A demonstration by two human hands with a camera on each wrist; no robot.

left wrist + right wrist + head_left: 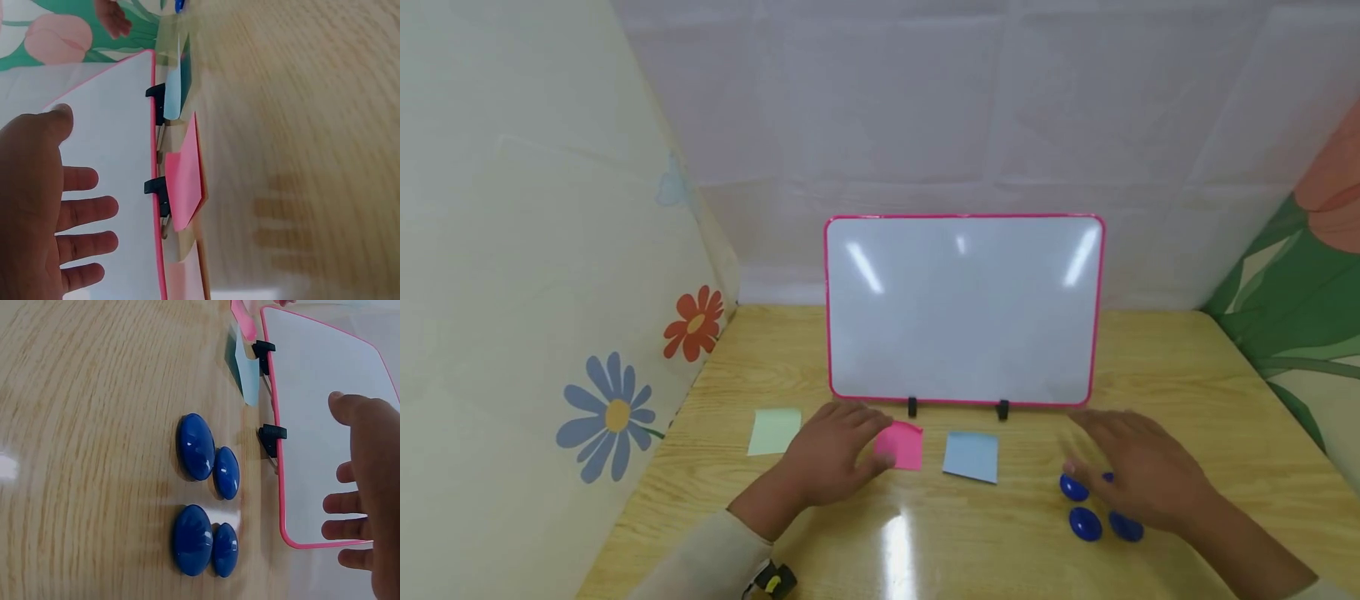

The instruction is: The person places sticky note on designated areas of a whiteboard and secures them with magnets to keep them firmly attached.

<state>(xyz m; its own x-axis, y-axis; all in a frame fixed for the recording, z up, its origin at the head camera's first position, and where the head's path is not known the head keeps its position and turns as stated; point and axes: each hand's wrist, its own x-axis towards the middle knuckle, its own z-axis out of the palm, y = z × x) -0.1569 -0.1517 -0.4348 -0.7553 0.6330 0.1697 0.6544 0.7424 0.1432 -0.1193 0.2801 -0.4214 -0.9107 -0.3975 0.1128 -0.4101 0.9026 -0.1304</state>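
A whiteboard (962, 308) with a pink rim stands upright on black clips (272, 439) at the back of the table. Before it lie three sticky notes: pale green (775, 431), pink (907, 446) and light blue (972, 457). My left hand (838, 450) hovers over the table between the green and pink notes, partly covering the pink one, its fingers apart and holding nothing. Above several shiny blue round magnets (196, 447) on the right, my right hand (1142, 467) hangs with loose fingers, holding nothing and hiding part of them in the head view.
The wooden table (1015, 558) meets a white cloth backdrop (880, 108) behind the board. A flower-printed panel (550, 292) borders the left side, another (1300, 317) the right. Near the left sleeve is a small black and yellow object (775, 581), cut by the frame edge.
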